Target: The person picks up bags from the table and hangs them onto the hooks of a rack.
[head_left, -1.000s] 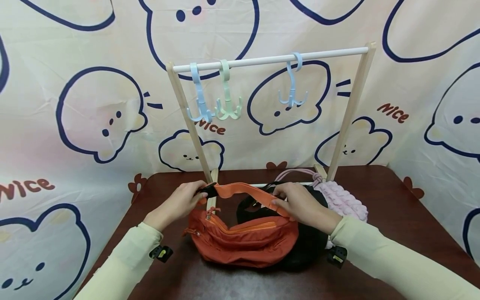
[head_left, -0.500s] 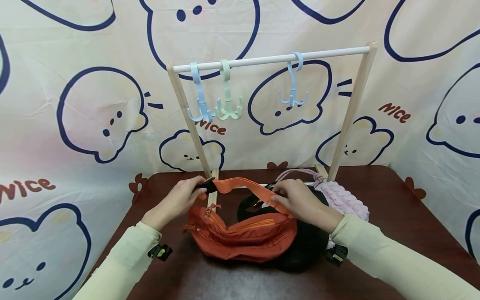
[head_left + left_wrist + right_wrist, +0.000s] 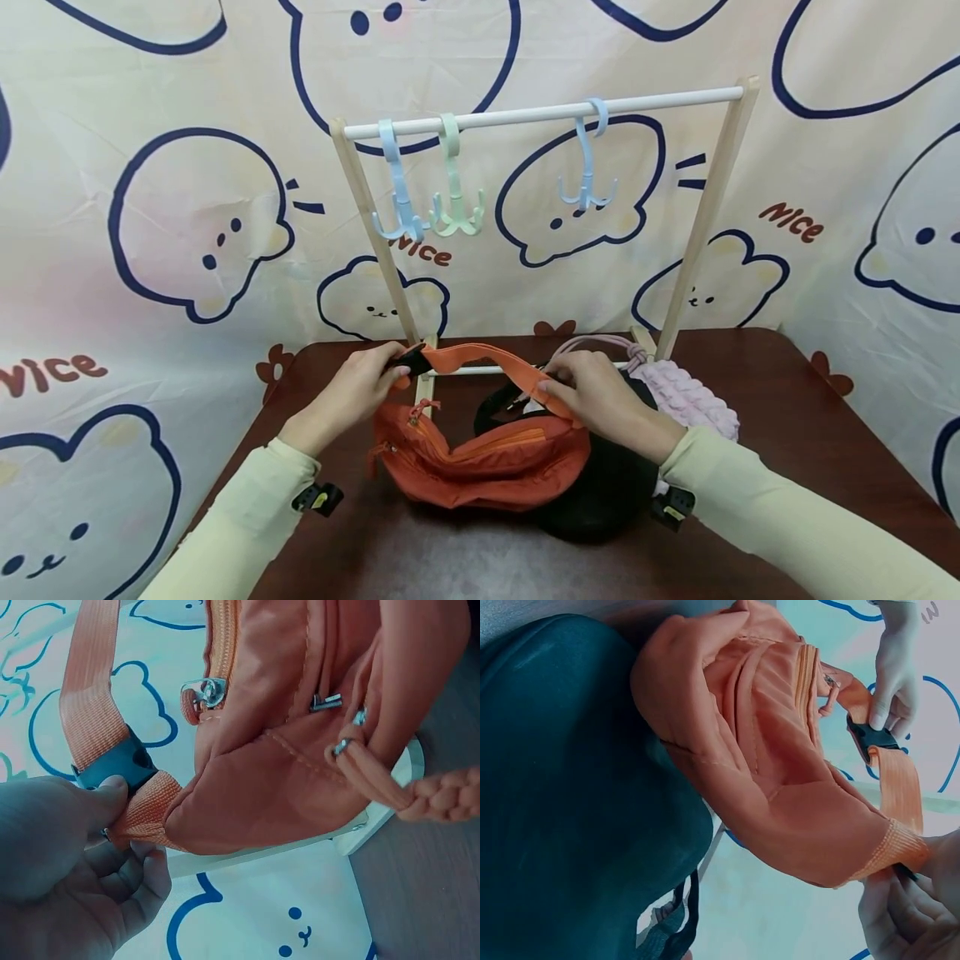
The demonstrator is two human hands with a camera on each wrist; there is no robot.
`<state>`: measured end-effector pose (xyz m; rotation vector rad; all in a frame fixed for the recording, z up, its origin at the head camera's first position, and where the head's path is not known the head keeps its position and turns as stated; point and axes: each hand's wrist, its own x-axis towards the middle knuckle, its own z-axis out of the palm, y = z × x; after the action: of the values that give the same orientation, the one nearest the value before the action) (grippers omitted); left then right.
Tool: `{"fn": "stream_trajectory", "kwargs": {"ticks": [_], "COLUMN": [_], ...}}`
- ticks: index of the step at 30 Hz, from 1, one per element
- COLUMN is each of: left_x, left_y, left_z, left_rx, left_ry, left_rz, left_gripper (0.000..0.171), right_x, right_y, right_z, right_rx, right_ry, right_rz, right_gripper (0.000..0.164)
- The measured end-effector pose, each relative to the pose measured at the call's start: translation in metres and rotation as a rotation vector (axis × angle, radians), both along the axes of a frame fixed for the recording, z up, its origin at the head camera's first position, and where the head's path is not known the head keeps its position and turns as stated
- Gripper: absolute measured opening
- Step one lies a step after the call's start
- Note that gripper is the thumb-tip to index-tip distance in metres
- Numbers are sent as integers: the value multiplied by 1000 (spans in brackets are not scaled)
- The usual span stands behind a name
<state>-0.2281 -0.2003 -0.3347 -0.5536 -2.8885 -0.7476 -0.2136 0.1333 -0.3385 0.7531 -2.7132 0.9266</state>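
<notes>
Orange fabric waist bag (image 3: pixel 480 467), head view, lower centre
Left hand (image 3: pixel 347 396) pinched its black plastic buckle (image 3: pixel 413 360), right hand (image 3: pixel 600 402) its flat strap (image 3: pixel 480 353); left wrist view alone detailed a braided orange cord (image 3: pixel 442 797).

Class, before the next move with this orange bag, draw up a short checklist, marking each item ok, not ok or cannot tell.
1. Left grip on the buckle: ok, it holds it.
2. Right grip on the strap: ok, pinching it at the other end.
3. Strap straight between both hands: not ok, it bows.
4. Buckle fully latched: cannot tell, though it looks joined.
5. The orange bag apart from the black bag: cannot tell, they overlap in view.
6. Hooks on the rail: ok, all three hang there.
</notes>
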Motion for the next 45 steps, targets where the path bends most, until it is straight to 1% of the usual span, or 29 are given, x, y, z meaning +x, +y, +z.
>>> {"fn": "stream_trajectory", "kwargs": {"ticks": [6, 8, 13, 20, 29, 38, 45], "left_x": [0, 0, 1, 1, -1, 2, 5], "left_y": [1, 1, 1, 1, 0, 0, 0], "left_z": [5, 5, 7, 10, 12, 16, 19], "left_rx": [-15, -11, 20, 29, 24, 12, 27], "left_ry": [26, 35, 86, 144, 165, 180, 200], "left_rz": [12, 21, 30, 35, 40, 50, 56], "left_gripper": [19, 21, 24, 19, 20, 24, 33], "right_x": [1, 0, 0, -3, -7, -5, -3], "right_y": [-1, -2, -2, -3, -4, -7, -9], "right_z": [3, 4, 6, 8, 14, 16, 19], "right_rx": [-34, -33, -33, -47, -40, -58, -88], "right_ry": [38, 43, 46, 56, 87, 112, 112], "right_rz": [-14, -16, -20, -18, -11, -20, -8], "right_gripper": [9, 8, 11, 8, 8, 8, 7]}}
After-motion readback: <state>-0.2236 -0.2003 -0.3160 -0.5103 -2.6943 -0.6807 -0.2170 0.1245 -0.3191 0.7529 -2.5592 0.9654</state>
